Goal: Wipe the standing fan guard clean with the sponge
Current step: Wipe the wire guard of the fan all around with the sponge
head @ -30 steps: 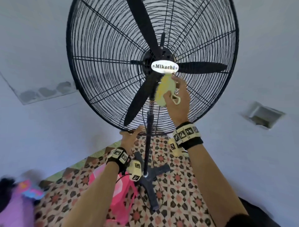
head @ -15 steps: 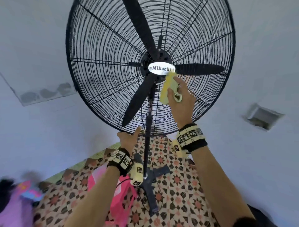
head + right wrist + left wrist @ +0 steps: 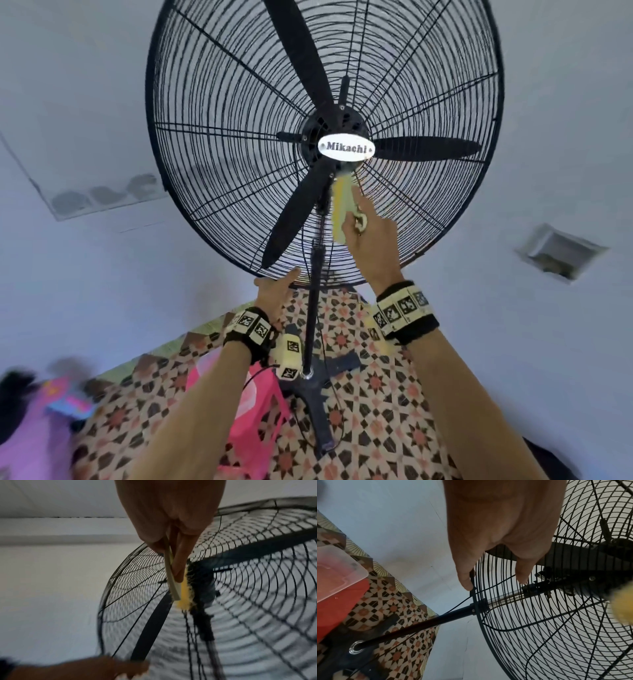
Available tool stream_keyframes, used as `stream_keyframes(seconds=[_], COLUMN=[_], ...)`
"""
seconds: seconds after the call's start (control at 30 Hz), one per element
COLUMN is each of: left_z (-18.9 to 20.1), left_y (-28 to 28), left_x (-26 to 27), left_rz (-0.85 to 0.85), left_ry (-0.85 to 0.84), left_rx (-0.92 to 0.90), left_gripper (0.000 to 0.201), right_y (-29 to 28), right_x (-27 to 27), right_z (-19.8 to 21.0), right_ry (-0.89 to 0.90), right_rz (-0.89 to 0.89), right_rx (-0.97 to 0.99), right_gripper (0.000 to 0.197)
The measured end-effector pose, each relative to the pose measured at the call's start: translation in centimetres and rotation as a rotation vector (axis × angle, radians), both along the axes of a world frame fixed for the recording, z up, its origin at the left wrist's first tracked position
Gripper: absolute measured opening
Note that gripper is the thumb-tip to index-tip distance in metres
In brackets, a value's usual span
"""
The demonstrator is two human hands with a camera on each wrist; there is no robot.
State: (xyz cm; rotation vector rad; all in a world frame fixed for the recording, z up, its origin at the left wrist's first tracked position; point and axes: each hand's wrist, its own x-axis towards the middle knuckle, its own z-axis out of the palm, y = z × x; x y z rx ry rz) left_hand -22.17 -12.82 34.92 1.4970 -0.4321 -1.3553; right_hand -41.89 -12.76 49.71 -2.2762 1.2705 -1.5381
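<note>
Head view: yellow, flat sponge point(image 3: 342, 209), seemingly fuzzy-faced, pressed against black wire guard point(image 3: 212, 144).

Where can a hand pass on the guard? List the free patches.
Free: guard above the badge and left of it. Crowded: below the badge, right hand with sponge; bottom rim, left hand beside the pole.

The fan guard point(image 3: 212, 144) runs off the top edge; the sponge point(image 3: 623, 604) is a yellow blur.
</note>
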Motion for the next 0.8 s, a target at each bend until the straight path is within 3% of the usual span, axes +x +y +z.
stream_keyframes(seconds=[0.07, 0.2, 0.23, 0.33, 0.47, 0.63, 0.73, 0.8], left_z=[-0.3, -0.6, -1.0, -0.6, 0.9, -0.3, 0.0, 0.1], left_y=[-0.2, 0.1, 0.1, 0.6, 0.7, 0.9, 1.3, 1.2], left_x=[0.1, -0.6, -0.5, -0.5, -0.5, -0.7, -0.8, -0.9], left_rz=[0.031, 0.042, 0.035, -0.029, 0.019, -0.036, -0.018, -0.001], left_ry=[-0.002, -0.019, -0.012, 0.001, 0.07, -0.048, -0.018, -0.009], left_rx=[-0.031, -0.058, -0.058, -0.016, -0.045, -0.09, -0.107, -0.131], left_gripper=[0.122, 0.128, 0.116, 0.055, 0.081, 0.053, 0.083, 0.108], right_y=[1.0, 0.5, 0.1, 0.2, 2.5, 2.3, 1.1, 1.3], right_x=[-0.1, 0.4, 0.5, 1.0, 0.7, 0.9, 1.2, 1.5], right_z=[-0.6, 3.3, 4.0, 2.8, -1.9, 1.8, 3.3, 0.4], right_ry=[0.013, -0.116, -0.122, -0.088, 0.031, -0.107, -0.072, -0.013], right_rz=[0.013, -0.036, -0.038, -0.017, -0.009, -0.067, -0.08, -0.082], right_rx=[0.043, -0.04, -0.065, -0.01, 0.128, -0.03, -0.057, -0.001], right_gripper=[0.047, 0.049, 0.05, 0.051, 0.05, 0.048, 0.05, 0.054])
